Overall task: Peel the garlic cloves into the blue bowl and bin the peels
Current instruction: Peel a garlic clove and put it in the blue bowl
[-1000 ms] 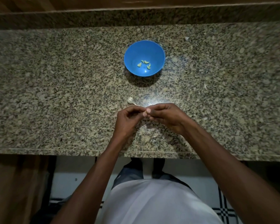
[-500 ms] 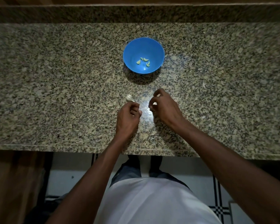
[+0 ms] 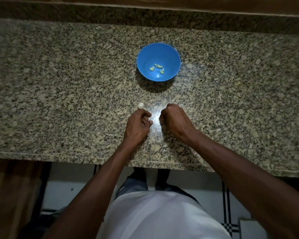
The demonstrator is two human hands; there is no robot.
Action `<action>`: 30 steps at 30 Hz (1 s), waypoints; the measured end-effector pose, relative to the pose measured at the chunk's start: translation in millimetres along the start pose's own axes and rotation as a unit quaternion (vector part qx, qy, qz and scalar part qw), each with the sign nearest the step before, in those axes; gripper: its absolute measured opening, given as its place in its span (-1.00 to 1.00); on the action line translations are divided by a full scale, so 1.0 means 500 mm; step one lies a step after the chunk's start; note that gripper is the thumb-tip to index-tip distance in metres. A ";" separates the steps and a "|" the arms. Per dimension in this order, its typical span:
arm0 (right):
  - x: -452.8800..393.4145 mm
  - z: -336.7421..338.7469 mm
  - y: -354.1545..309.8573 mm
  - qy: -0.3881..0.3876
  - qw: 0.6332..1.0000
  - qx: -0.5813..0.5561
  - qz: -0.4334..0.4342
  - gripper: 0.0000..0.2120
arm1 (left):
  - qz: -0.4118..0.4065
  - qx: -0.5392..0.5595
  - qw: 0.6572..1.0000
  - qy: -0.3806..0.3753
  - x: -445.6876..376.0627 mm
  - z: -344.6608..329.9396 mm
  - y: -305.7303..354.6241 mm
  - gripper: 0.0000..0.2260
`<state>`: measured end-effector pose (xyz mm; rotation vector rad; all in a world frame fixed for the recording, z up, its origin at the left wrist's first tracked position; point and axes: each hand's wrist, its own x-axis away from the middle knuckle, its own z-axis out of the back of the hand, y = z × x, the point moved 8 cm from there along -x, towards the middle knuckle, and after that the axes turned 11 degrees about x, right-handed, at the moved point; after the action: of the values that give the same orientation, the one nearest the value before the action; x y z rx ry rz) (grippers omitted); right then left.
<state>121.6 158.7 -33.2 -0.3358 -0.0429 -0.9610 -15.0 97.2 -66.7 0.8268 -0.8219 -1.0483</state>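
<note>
The hands have parted: left hand (image 3: pixel 138 125) pinches something small, perhaps a clove; right hand (image 3: pixel 175 119) is fisted, contents hidden, near the round blue plastic bowl (image 3: pixel 173 54).

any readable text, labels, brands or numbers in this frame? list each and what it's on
None. No readable text anywhere in the head view.
Blue bowl: plain, no label or mark.
Granite counter: speckle only, no writing.
White shirt: plain where visible.
Floor tiles: black line pattern, no characters.
</note>
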 end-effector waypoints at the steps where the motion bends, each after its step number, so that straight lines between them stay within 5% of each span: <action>1: -0.002 -0.001 0.001 -0.006 1.000 -0.002 0.004 -0.88 | 0.008 -0.001 1.000 0.000 -0.002 -0.001 -0.002 -0.87; 9: -0.004 -0.005 -0.036 -0.034 0.993 0.100 0.048 -0.71 | 0.013 -0.025 1.000 -0.001 -0.012 -0.013 -0.009 -0.87; 13: -0.002 -0.022 -0.065 -0.059 0.986 0.137 0.077 -0.89 | 0.007 -0.041 0.999 0.002 -0.013 -0.014 -0.010 -0.88; 18: -0.008 -0.024 -0.078 -0.058 0.985 0.142 0.080 -0.78 | 0.021 -0.057 0.998 0.001 -0.013 -0.014 -0.007 -0.85; 21: -0.009 -0.013 -0.075 -0.048 0.989 0.121 0.068 -0.90 | 0.038 -0.036 0.999 0.010 -0.011 -0.010 -0.005 -0.88; 25: -0.009 -0.017 0.012 -0.056 0.989 -0.117 -0.070 -0.95 | 0.093 0.075 0.993 0.024 -0.003 0.005 -0.012 -0.91; 30: 0.041 -0.052 0.066 -0.040 0.809 -0.541 -0.224 -0.79 | 0.114 0.262 0.958 -0.001 0.012 -0.003 -0.003 -0.82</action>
<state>157.1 152.0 -62.6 -1.4812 0.3877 -1.3746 -12.7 91.3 -67.6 1.1440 -1.1917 -0.6287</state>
